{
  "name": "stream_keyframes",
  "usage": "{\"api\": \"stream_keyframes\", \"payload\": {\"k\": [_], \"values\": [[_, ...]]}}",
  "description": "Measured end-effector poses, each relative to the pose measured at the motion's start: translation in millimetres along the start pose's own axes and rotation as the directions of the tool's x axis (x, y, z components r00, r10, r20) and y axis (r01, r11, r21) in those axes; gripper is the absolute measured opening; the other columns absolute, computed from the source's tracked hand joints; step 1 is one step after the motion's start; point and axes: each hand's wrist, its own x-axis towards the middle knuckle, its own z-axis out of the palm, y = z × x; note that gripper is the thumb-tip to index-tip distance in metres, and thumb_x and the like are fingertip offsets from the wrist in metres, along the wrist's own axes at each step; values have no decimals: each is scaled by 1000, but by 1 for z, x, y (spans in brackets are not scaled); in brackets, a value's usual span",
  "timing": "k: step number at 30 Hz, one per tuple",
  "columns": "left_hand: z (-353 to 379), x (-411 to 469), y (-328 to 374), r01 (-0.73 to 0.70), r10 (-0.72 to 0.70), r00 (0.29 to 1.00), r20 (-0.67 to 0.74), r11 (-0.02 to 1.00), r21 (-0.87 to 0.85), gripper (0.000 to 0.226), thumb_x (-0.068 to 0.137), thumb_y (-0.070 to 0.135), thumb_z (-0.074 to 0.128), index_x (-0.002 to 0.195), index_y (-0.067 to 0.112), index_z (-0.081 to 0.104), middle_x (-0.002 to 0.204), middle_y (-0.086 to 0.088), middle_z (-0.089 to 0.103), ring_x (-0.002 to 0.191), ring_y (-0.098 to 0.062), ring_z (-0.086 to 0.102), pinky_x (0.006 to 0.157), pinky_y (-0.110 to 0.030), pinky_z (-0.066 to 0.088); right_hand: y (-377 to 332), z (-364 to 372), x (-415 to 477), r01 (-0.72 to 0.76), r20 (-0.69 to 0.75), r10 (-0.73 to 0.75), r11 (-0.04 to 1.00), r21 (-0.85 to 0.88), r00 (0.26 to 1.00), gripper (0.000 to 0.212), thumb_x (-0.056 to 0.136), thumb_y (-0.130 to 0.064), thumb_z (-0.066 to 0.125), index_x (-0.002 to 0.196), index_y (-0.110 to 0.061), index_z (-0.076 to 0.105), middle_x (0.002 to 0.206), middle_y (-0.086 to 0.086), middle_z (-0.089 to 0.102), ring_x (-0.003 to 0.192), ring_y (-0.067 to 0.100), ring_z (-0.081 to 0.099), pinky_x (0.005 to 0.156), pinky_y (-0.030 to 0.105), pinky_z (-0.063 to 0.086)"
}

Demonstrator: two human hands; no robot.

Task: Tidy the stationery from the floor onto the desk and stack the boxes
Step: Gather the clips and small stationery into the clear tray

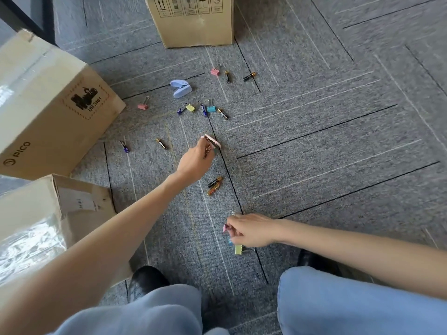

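Progress early: your left hand pinches a pink round object, your right hand a pink binder clip; brown cardboard boxes unstacked

Three boxes ringed the floor: the far box stood at the back, the left box lay tilted on the left, and the near box sat before it, beside the person's left knee. A small stapler lay before the far box, with a far clip and two far batteries to its right. Nearer ran a row of clips and batteries. In the middle, the left hand pinched a rounded item; two lone batteries lay left of it and a touching battery pair nearer the person. Closest to the knees, the right hand pinched a near clip, with other clips just beneath it.
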Motion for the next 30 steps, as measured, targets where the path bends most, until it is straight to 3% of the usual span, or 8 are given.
{"api": "stream_keyframes", "payload": {"k": [3, 6, 10, 13, 16, 22, 26, 30], "values": [[6, 2, 1, -5, 5, 1000, -14, 1000, -8, 24, 101, 29, 41, 107, 6, 42, 78, -6, 56, 60, -22, 46, 51, -33, 34, 3, 7, -7, 23, -47, -30, 988, -154, 998, 48, 90, -46, 58, 117, -10, 41, 96, -2, 37, 73, 12, 39, 68, 28, 34], [7, 6, 4, -21, 20, 999, -27, 999, -50, 31, 102, 33, 41, 117, 6, 43, 80, -5, 58, 55, -16, 45, 47, -27, 31, 2, 16, -6, 79, -121, -115, 960, -270, 986, 49, 88, -42, 60, 114, -4, 41, 104, 8, 44, 63, 8, 30, 68, 26, 34], [5, 13, 7, -15, 13, 999, -39, 998, -56, 33, 102, 36, 40, 116, 7, 44, 81, -4, 59, 53, -13, 44, 47, -27, 33, 4, 22, 2, 131, -188, -255, 856, -499, 948, 62, 82, -51, 63, 114, -2, 44, 104, 12, 51, 84, 20, 52, 66, 34, 49], [5, 16, 8, -8, 5, 999, -39, 997, -71, 33, 101, 37, 41, 115, 7, 46, 80, -3, 59, 53, -14, 44, 48, -28, 38, 4, 31, 2, 156, -155, -325, 753, -640, 933, 63, 83, -56, 58, 112, -1, 48, 105, 14, 54, 79, 19, 54, 53, 29, 50], [6, 15, 8, -18, 14, 999, -43, 997, -80, 31, 101, 35, 41, 113, 6, 46, 81, -5, 59, 52, -14, 44, 47, -27, 37, 8, 47, 6, 137, -167, -364, 677, -723, 916, 48, 90, -57, 48, 97, -9, 51, 89, 3, 56, 62, 9, 48, 38, 20, 40], [1, 12, 0, -48, 46, 998, -49, 997, -52, 24, 101, 31, 44, 109, 9, 45, 81, -7, 62, 55, -20, 50, 50, -29, 39, 15, 40, 24, 198, -186, -359, 799, -568, 915, 22, 100, -20, 40, 105, -3, 52, 91, 13, 62, 58, 15, 59, 44, 20, 48], [-11, -3, -6, -126, 126, 992, -7, 992, -5, 14, 101, 22, 44, 104, 9, 44, 81, -4, 61, 58, -21, 54, 52, -31, 45, 19, 15, 32, 144, -303, -291, 893, -427, 907, 38, 102, -34, 34, 120, -2, 47, 105, 14, 59, 66, 16, 55, 55, 21, 44], [-13, -27, -14, -196, 191, 976, 101, 980, 38, 10, 100, 20, 45, 104, 12, 51, 79, 0, 61, 62, -18, 59, 64, -38, 56, 29, -15, 37, 8, -431, -175, 933, -361, 885, 46, 101, -36, 36, 129, -1, 47, 113, 14, 59, 80, 19, 64, 68, 19, 48]]}}
